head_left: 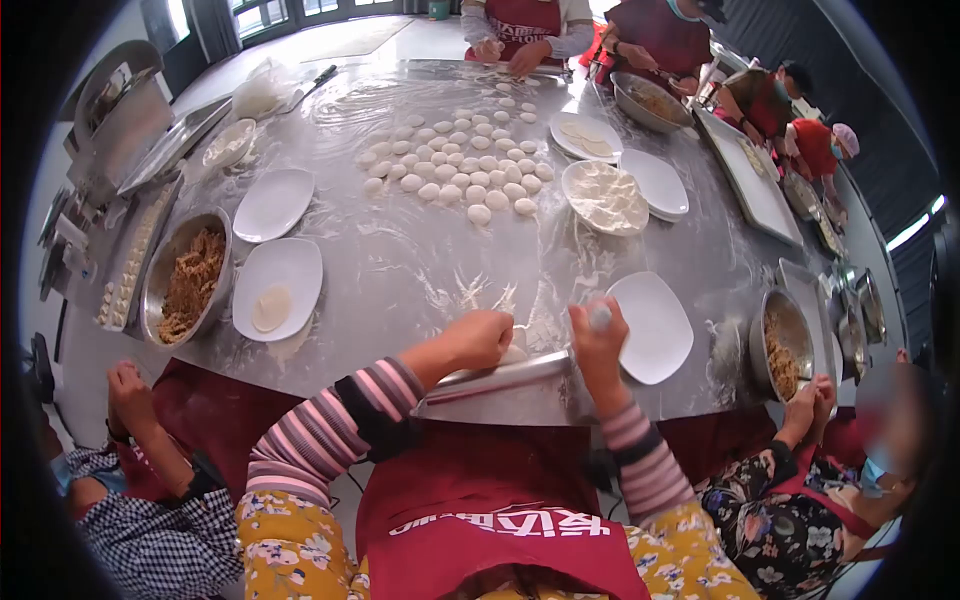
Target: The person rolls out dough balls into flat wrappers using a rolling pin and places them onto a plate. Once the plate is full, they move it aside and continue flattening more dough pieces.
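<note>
My left hand (478,340) is closed at the near edge of the steel table, fingers bent down on a pale piece of dough (515,354) that it mostly hides. To its right, my right hand (602,345) is wrapped round a rolling pin (600,317), whose rounded grey end shows above the fist. A shiny metal strip (500,379) lies between my wrists along the table's front. Loose flour dusts the surface just beyond both hands. Farther out lie many small dough balls (455,165) in a cluster.
White plates stand at left (273,205) and right (650,330); another holds a dough round (270,309). A flour bowl (606,198) is behind. Filling bowls flank me at left (187,275) and right (782,345). Co-workers sit close on both sides; others work across the table.
</note>
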Motion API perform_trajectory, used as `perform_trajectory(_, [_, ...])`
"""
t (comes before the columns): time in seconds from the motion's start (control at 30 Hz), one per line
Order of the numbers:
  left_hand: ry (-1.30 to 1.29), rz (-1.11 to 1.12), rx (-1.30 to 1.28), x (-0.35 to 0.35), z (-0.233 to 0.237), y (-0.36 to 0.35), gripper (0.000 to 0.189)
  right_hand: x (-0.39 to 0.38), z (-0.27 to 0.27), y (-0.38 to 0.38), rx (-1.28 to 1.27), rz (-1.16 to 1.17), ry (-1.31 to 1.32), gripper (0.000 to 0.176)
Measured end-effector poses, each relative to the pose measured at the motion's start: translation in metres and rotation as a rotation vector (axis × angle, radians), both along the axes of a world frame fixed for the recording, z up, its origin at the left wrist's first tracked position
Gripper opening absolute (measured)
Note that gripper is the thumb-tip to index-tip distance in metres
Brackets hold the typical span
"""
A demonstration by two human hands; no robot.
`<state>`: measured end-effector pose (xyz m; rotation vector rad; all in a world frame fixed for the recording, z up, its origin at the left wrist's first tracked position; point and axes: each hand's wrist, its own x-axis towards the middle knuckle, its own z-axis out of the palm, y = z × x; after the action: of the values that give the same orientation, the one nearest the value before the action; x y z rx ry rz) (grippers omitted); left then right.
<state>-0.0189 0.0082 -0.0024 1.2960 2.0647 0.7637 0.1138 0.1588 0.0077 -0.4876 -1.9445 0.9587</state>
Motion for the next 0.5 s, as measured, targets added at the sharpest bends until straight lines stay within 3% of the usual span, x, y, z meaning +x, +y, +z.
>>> perform_trajectory(0.03, [0.135, 0.016, 0.022, -0.001, 0.002, 0.006, 0.01, -0.021, 0.003, 0.006, 0.073, 0.02, 0.055, 0.021])
perform_trajectory(0.13, [0.061, 0.029, 0.039, -0.006, 0.003, 0.014, 0.01, -0.046, 0.003, 0.01, -0.03, 0.088, 0.021, 0.021])
perform_trajectory(0.27, [0.117, -0.042, 0.051, -0.008, 0.0, 0.003, 0.01, 0.019, -0.004, -0.001, -0.07, 0.014, -0.016, 0.022])
perform_trajectory(0.33, [-0.222, 0.064, -0.035, -0.005, 0.005, -0.006, 0.011, 0.041, -0.02, -0.004, -0.174, 0.047, 0.037, 0.022])
perform_trajectory(0.37, [-0.221, 0.063, -0.048, -0.004, 0.003, -0.006, 0.011, 0.033, -0.014, -0.004, -0.187, 0.045, 0.038, 0.022])
perform_trajectory(0.43, [0.025, 0.019, 0.032, 0.0, -0.001, -0.003, 0.011, -0.001, 0.004, 0.003, 0.068, -0.013, -0.017, 0.022])
perform_trajectory(0.5, [0.092, 0.057, 0.034, -0.001, 0.005, 0.007, 0.01, -0.039, 0.002, 0.008, 0.031, 0.025, 0.003, 0.022])
